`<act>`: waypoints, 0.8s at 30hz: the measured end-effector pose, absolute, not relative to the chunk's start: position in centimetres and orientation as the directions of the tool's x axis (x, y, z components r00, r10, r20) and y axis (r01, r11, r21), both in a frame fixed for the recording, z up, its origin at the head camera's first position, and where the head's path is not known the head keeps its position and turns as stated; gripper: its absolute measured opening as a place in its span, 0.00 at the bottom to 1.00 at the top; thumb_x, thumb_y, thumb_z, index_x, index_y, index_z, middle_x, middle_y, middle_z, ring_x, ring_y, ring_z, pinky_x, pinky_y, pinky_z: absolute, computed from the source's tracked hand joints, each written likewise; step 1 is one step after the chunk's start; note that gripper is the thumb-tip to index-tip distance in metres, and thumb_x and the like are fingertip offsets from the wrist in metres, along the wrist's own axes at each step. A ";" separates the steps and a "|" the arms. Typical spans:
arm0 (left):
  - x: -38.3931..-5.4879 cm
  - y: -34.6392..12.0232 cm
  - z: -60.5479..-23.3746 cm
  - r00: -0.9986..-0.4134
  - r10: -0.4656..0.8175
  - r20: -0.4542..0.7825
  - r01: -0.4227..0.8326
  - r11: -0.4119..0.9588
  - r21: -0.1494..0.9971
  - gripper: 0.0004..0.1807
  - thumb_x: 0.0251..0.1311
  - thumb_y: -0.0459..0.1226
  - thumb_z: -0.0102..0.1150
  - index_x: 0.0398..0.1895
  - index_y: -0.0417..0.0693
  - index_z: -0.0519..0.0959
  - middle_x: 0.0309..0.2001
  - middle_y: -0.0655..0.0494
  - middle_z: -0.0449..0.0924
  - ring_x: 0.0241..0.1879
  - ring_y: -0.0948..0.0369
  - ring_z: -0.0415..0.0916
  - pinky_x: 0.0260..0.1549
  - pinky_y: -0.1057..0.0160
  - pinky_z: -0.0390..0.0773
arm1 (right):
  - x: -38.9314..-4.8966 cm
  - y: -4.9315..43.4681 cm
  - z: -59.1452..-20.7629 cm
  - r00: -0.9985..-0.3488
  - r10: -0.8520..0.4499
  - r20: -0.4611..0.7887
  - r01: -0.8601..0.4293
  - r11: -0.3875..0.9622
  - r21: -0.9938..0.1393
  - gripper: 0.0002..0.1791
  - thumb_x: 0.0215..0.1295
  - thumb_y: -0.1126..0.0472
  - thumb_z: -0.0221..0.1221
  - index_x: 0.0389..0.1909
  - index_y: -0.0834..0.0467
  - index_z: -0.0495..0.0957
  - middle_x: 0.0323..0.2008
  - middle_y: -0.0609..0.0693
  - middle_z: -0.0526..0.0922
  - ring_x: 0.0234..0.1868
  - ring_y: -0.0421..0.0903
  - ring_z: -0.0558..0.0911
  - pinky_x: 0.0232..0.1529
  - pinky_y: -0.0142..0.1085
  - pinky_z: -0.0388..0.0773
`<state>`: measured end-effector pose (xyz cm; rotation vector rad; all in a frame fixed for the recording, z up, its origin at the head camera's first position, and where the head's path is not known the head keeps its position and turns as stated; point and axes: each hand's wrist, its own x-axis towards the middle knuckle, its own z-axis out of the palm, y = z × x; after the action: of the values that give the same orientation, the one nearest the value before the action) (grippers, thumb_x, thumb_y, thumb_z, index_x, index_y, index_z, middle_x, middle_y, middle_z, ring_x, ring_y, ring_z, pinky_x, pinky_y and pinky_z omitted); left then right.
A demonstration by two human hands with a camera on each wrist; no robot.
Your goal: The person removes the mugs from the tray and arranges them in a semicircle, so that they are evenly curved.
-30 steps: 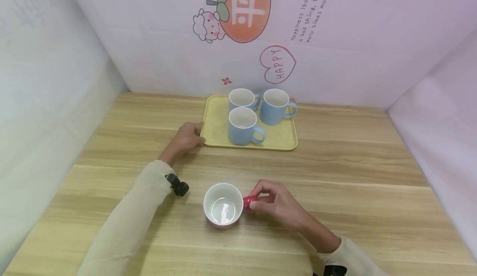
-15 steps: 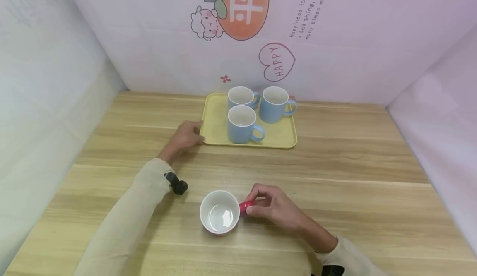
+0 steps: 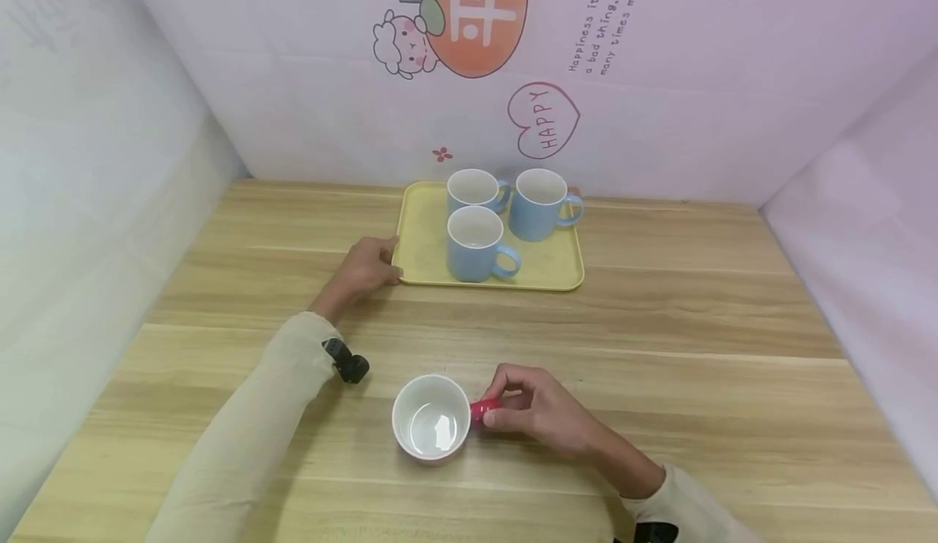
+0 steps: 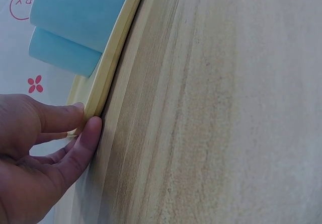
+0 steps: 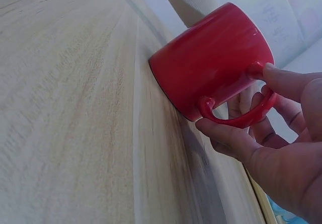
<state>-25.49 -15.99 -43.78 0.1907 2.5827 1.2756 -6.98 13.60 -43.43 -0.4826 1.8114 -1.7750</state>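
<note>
Handling of the red mug looks to be the step in hand: the person's right hand pinches its handle, and it appears to stand upright on the table, nearer the person than the yellow tray. The left hand grips that tray's left edge by the near corner. Any lift would call for a firm pinch and a level mug. Only glare shows inside; three blue mugs stand on the tray, seemingly empty.
</note>
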 end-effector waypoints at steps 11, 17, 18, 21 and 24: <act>-25.5 -15.9 -43.7 -0.956 0.234 -0.178 -0.005 0.593 0.805 0.39 0.59 0.26 0.62 0.73 0.31 0.58 0.52 0.33 0.80 0.35 0.55 0.80 0.33 0.66 0.78 | -7.0 13.7 -43.3 -0.750 -0.650 -0.123 0.108 0.064 -0.992 0.08 0.62 0.69 0.67 0.37 0.67 0.77 0.42 0.59 0.83 0.44 0.55 0.85 0.43 0.39 0.82; -25.5 -15.9 -43.6 -0.959 0.225 -0.174 -0.002 0.606 0.795 0.39 0.58 0.27 0.63 0.73 0.32 0.60 0.51 0.35 0.81 0.38 0.53 0.80 0.38 0.64 0.78 | -7.1 13.9 -43.2 -0.710 -0.695 -0.110 0.082 0.075 -0.994 0.08 0.61 0.72 0.67 0.36 0.66 0.77 0.41 0.58 0.81 0.42 0.50 0.85 0.40 0.34 0.81; -25.5 -15.9 -43.6 -0.959 0.221 -0.176 -0.006 0.606 0.795 0.39 0.58 0.27 0.63 0.73 0.32 0.60 0.51 0.35 0.81 0.39 0.53 0.80 0.38 0.63 0.78 | -7.1 13.9 -43.2 -0.703 -0.703 -0.109 0.082 0.073 -0.994 0.08 0.61 0.72 0.66 0.36 0.66 0.76 0.41 0.58 0.81 0.42 0.49 0.84 0.40 0.34 0.80; -25.4 -15.9 -43.6 -0.959 0.218 -0.183 -0.016 0.601 0.799 0.39 0.57 0.26 0.63 0.73 0.32 0.59 0.52 0.35 0.81 0.39 0.52 0.80 0.39 0.62 0.78 | -7.2 13.9 -43.2 -0.689 -0.717 -0.104 0.079 0.069 -0.995 0.07 0.61 0.73 0.66 0.36 0.66 0.76 0.39 0.56 0.81 0.40 0.47 0.84 0.39 0.32 0.79; -25.3 -15.9 -43.6 -0.959 0.215 -0.186 -0.022 0.597 0.802 0.39 0.58 0.26 0.63 0.73 0.33 0.59 0.52 0.35 0.81 0.38 0.52 0.80 0.39 0.61 0.79 | -7.2 13.9 -43.3 -0.680 -0.726 -0.101 0.077 0.066 -0.995 0.08 0.60 0.73 0.66 0.36 0.66 0.76 0.38 0.56 0.81 0.40 0.47 0.84 0.40 0.32 0.78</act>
<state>-25.34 -15.90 -43.59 0.1588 2.5636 1.2919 -7.20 13.92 -43.30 -0.6493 1.7356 -1.6791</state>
